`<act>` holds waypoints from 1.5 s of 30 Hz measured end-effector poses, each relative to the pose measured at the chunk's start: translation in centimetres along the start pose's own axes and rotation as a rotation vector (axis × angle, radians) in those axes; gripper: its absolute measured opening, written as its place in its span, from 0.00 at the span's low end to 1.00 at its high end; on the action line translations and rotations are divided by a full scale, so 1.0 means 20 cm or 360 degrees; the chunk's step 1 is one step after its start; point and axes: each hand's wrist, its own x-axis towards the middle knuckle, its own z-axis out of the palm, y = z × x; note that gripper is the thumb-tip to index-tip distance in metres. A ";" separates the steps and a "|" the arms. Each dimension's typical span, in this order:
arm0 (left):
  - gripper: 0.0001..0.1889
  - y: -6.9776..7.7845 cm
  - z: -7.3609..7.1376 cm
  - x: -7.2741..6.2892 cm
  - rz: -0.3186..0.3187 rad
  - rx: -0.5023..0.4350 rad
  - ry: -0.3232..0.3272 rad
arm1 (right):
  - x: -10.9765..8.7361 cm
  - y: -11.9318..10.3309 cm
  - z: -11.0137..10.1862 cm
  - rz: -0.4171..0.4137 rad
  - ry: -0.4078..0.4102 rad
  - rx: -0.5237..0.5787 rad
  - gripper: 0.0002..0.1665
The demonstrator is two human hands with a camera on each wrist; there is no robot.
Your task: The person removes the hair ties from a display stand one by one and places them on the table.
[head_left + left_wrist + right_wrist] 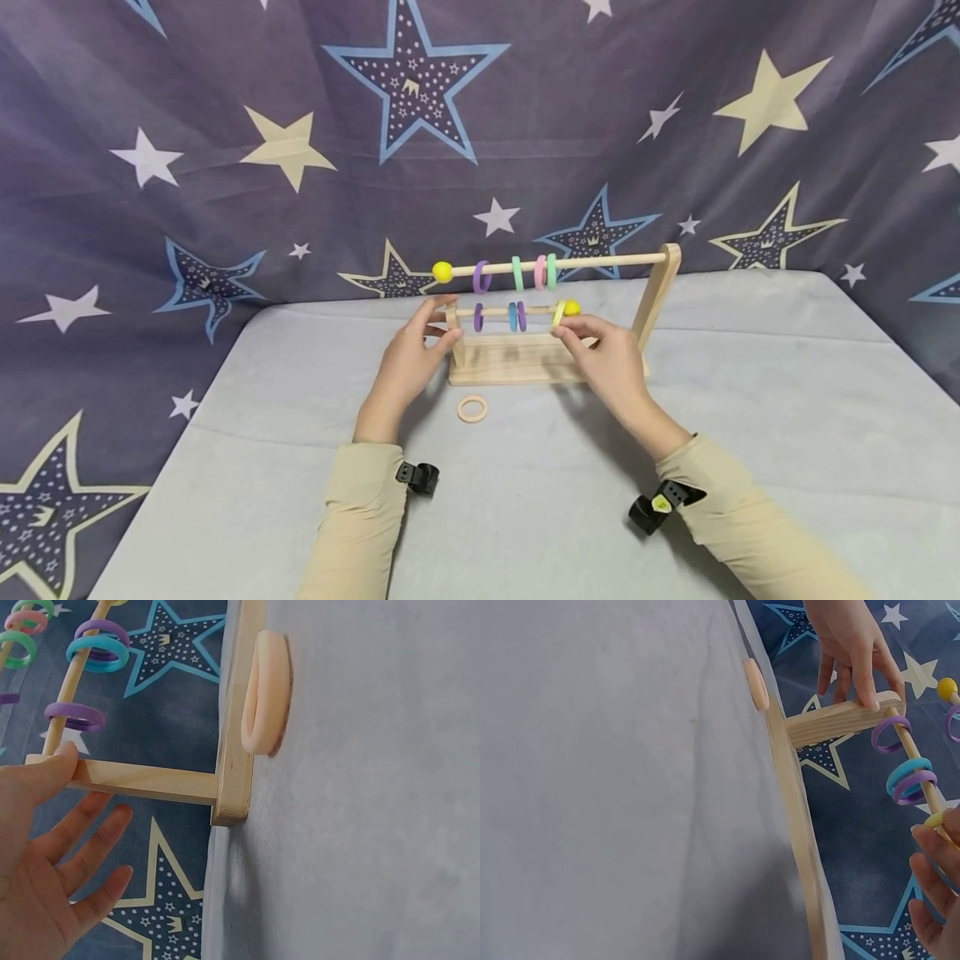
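Right hand [611,360]: thumb and fingers pinching flat yellow ring [558,313] at pale wooden lower rod [495,312], just beside round yellow end ball [572,307]. Left hand [408,358]: thumb and forefinger gripping top of short pale wooden post [460,354], other fingers spread. Nearby on lower rod: two purple rings, blue ring [513,317] between. Above: pale wooden upper rod [600,261] with purple, green, pink rings. Plain wooden ring [277,694] on grey cloth [525,500], before wooden base [517,367].

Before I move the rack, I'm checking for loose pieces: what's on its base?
Posts rise at both ends of the base; nothing loose shows there. The right hand hides part of it.
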 end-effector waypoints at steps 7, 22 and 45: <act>0.26 0.00 0.00 0.00 -0.0004 -0.0003 -0.0001 | 0.00 0.00 -0.03 0.0013 0.0008 -0.0036 0.12; 0.25 0.01 0.00 0.00 -0.0003 -0.0009 0.0008 | 0.02 0.04 -0.10 -0.0016 0.0042 -0.0083 0.11; 0.25 0.00 0.01 0.00 -0.0002 -0.0005 0.0010 | -0.02 0.09 -0.17 -0.0051 -0.0057 -0.0110 0.09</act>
